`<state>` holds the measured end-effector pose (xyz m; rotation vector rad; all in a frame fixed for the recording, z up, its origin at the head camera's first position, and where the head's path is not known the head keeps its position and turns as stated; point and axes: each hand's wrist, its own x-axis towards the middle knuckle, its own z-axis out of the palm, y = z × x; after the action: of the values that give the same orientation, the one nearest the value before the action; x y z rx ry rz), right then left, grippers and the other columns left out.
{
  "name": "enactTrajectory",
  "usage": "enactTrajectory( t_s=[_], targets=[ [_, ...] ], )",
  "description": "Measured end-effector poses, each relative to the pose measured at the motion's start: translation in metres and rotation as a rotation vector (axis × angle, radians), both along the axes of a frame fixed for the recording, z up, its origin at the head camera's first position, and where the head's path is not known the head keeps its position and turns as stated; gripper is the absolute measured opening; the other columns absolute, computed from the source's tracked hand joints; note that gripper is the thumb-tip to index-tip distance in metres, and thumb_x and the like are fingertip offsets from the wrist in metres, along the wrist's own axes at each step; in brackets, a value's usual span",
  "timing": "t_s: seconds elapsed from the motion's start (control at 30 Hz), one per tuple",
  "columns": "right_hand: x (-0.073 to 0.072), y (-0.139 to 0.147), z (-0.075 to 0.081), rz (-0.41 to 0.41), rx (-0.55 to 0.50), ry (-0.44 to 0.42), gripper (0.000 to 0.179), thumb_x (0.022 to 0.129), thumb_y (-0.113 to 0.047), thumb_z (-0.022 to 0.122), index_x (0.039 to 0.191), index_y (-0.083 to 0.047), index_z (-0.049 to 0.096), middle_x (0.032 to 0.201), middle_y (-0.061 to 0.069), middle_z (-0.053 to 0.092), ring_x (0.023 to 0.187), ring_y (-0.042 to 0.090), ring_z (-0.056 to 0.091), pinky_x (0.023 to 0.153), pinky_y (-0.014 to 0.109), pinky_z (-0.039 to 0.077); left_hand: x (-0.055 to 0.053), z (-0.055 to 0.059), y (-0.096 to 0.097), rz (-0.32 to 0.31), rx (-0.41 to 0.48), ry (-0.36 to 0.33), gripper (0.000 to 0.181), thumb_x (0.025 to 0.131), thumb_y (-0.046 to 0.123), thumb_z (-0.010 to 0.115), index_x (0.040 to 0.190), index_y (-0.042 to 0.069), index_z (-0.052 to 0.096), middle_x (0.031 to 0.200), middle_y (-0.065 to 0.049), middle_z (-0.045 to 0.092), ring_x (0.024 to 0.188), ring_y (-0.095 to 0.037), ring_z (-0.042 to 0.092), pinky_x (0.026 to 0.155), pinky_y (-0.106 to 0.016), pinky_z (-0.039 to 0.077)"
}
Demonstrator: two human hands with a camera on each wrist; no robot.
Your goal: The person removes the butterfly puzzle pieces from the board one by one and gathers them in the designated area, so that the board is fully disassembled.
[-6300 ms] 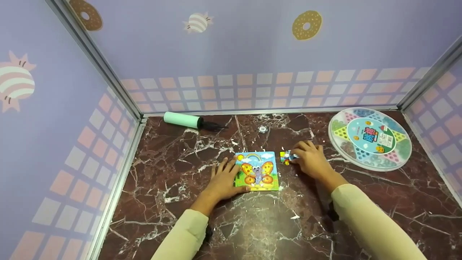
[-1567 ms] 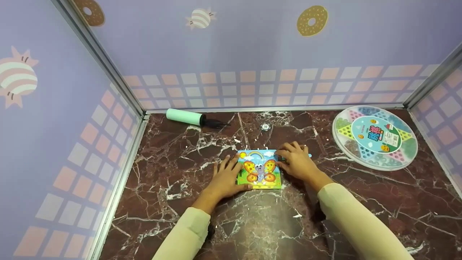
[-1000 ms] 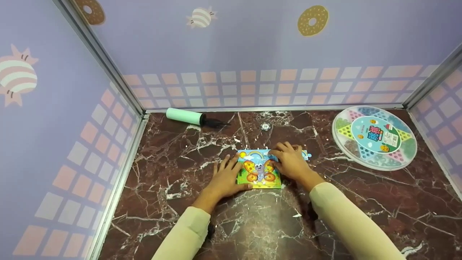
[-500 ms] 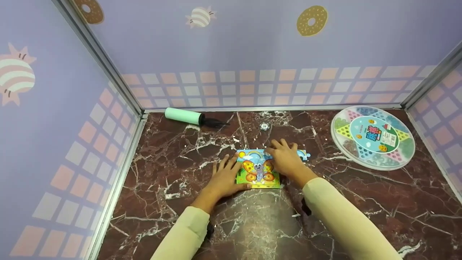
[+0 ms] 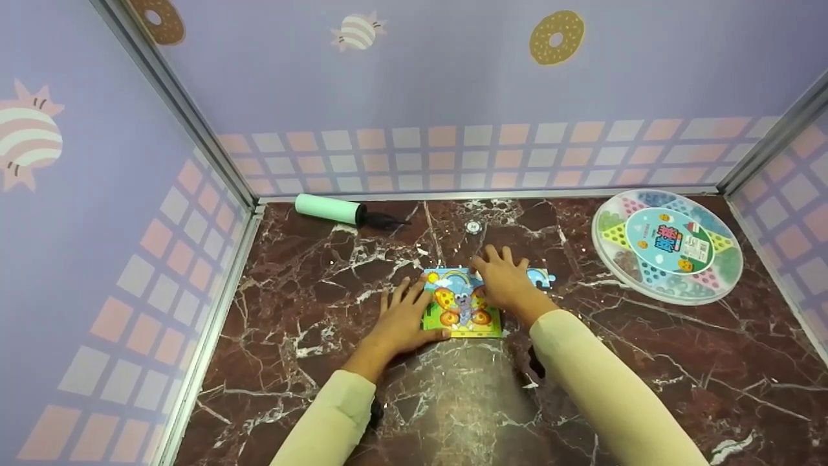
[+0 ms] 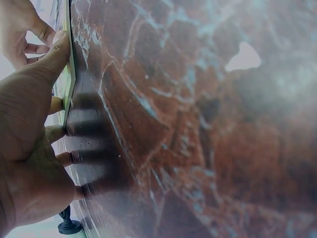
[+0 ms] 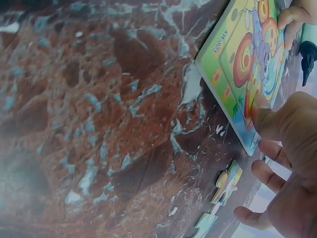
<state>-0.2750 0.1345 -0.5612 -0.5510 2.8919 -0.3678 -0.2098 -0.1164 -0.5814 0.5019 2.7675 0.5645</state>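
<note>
A square butterfly jigsaw puzzle [image 5: 464, 317] lies flat on the table, its picture facing up. My left hand [image 5: 402, 321] rests along its left side, fingers spread and thumb at the front edge. Over the upper right corner is my right hand [image 5: 508, 281], which hides that part of the picture. Its thumb [image 7: 265, 119] touches the butterfly picture in the right wrist view, while the other fingers spread loosely past the board's edge. Loose puzzle pieces [image 7: 228, 183] lie on the table to the right of the board; the head view shows a light-blue piece [image 5: 539, 277] there.
A mint-green hand pump [image 5: 328, 210] with a black nozzle lies at the back left. Behind the puzzle is a small round chip [image 5: 473, 226]. A round Chinese checkers case [image 5: 669, 291] sits at the back right. Patterned walls [image 5: 414, 77] bound the marble table [image 5: 336, 401].
My right hand has moved left from the loose pieces beside the puzzle onto its upper right corner, uncovering the light-blue piece. My left hand has stayed at the board's left side.
</note>
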Motion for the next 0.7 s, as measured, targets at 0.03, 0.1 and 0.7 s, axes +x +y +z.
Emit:
enactTrajectory(
  t_s=[0.03,0.1,0.7],
  targets=[
    [0.0003,-0.0001,-0.0001,-0.003,-0.005,-0.003,0.038,0.098,-0.025,0.084,0.131,-0.018,0.067,0.147,0.020,0.049,0.138,0.049,0.044,0.106,0.088,0.040,0.0001,-0.0003,0.0001,-0.001,-0.001,0.001,0.091,0.096,0.070,0.073,0.168,0.019,0.047,0.186,-0.008,0.022,0.174,-0.042,0.010,0.137,-0.074,0.004],
    [0.0007,-0.0004,-0.0002,-0.008,-0.014,-0.013,0.038,0.098,-0.023,0.085,0.131,-0.018,0.067,0.148,0.021,0.047,0.138,0.049,0.043,0.106,0.087,0.040,0.0002,-0.0009,0.0005,-0.002,-0.005,0.002,0.090,0.096,0.070,0.073,0.166,0.020,0.048,0.186,-0.008,0.022,0.174,-0.042,0.011,0.137,-0.075,0.005],
    [0.0034,-0.0001,-0.0030,-0.019,-0.061,0.033,0.037,0.093,-0.016,0.085,0.125,-0.015,0.067,0.150,0.022,0.044,0.136,0.049,0.043,0.102,0.085,0.043,0.0011,0.0009,-0.0005,-0.002,0.013,0.002,0.092,0.096,0.069,0.075,0.168,0.018,0.047,0.186,-0.009,0.022,0.173,-0.044,0.012,0.136,-0.076,0.008]
  ],
)
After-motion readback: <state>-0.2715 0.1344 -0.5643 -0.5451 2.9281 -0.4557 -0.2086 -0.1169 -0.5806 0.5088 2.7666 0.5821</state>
